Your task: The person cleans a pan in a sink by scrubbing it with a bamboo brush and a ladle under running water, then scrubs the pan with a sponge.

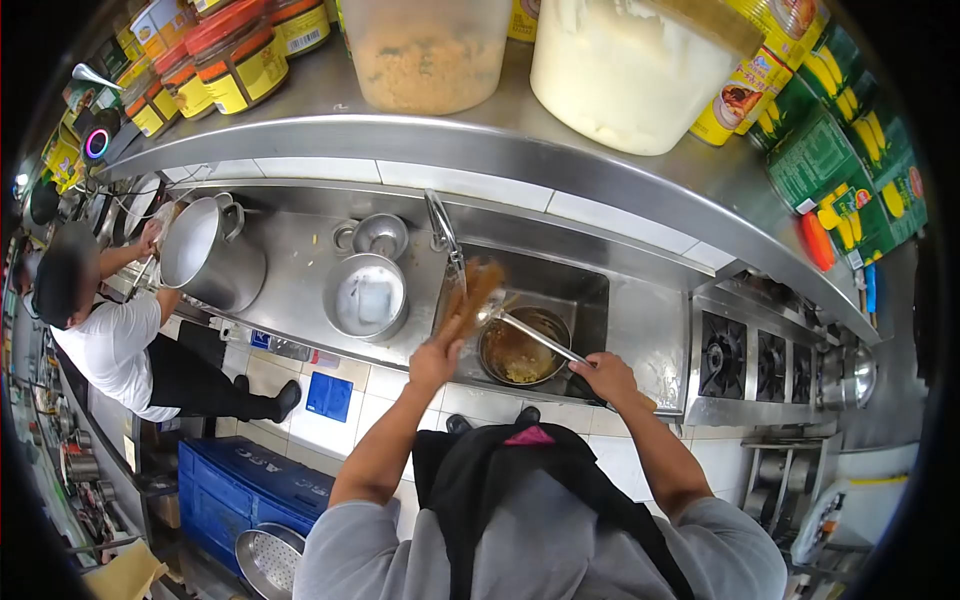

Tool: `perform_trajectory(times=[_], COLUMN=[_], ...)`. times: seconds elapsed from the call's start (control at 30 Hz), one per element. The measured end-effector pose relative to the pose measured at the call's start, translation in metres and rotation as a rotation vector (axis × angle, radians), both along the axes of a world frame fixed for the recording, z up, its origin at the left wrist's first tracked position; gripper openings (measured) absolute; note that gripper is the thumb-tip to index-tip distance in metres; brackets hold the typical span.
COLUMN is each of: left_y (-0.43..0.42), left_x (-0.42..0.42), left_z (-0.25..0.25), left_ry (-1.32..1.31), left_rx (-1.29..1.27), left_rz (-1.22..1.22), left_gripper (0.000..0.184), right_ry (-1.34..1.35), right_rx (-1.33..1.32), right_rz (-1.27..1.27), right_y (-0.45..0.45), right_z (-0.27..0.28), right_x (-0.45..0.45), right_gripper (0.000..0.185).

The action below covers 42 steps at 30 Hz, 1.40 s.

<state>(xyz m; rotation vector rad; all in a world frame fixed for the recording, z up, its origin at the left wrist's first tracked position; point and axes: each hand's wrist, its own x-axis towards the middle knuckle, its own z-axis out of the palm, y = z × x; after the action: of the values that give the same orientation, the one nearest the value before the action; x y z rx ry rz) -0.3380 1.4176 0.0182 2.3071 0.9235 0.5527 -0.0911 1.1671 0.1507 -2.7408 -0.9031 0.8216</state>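
Over the left part of the steel sink [590, 285], my left hand [436, 362] is closed round a brown bundle-like brush [470, 312], blurred at its upper end. My right hand [606, 380] grips the dark handle of a ladle [545, 340]. The ladle's metal shaft slants up and left, and its head lies against the brush near the faucet [447, 235]. Beneath the ladle, a round pan [522, 368] with brown and yellowish residue sits in the sink.
Left of the sink stand a pot [366, 296] with something white inside and a small pan [381, 237]. A co-worker [120, 340] handles a large stockpot [230, 265] farther left. Above runs a shelf [430, 135] of containers. Stove burners [722, 345] are at right.
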Motion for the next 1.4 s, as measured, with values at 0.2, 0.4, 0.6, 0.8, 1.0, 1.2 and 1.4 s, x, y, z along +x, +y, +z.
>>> perform_trajectory(times=[0.2, 0.4, 0.6, 0.8, 1.0, 1.2, 1.4], left_y=[0.031, 0.069, 0.052, 0.026, 0.000, 0.014, -0.034], left_x=[-0.001, -0.028, -0.011, -0.057, -0.045, -0.045, -0.048], left_z=[-0.021, 0.039, 0.030, 0.007, 0.060, 0.035, 0.043], left_ry=[0.143, -0.062, 0.143, 0.116, -0.247, 0.069, 0.096], left_rx=[-0.117, -0.179, -0.109, -0.292, -0.322, -0.243, -0.031], left_rz=[0.066, -0.149, -0.079, -0.037, -0.032, 0.129, 0.062], left_gripper=[0.054, 0.052, 0.050, 0.053, 0.051, 0.055, 0.060], right_ry=[-0.148, -0.353, -0.337, 0.056, 0.110, -0.110, -0.211], right_rx=[0.110, 0.388, 0.558, 0.548, 0.466, 0.179, 0.070], right_rz=[0.080, 0.247, 0.305, 0.145, 0.175, 0.203, 0.195], right_y=[-0.014, -0.071, -0.064, -0.081, -0.080, -0.039, -0.015], right_z=[-0.012, -0.047, -0.077, -0.090, -0.108, -0.084, -0.054], right_x=[0.000, 0.054, 0.045, 0.059, 0.068, 0.039, 0.028], right_gripper=[0.050, 0.040, 0.039, 0.037, 0.050, 0.057, 0.059])
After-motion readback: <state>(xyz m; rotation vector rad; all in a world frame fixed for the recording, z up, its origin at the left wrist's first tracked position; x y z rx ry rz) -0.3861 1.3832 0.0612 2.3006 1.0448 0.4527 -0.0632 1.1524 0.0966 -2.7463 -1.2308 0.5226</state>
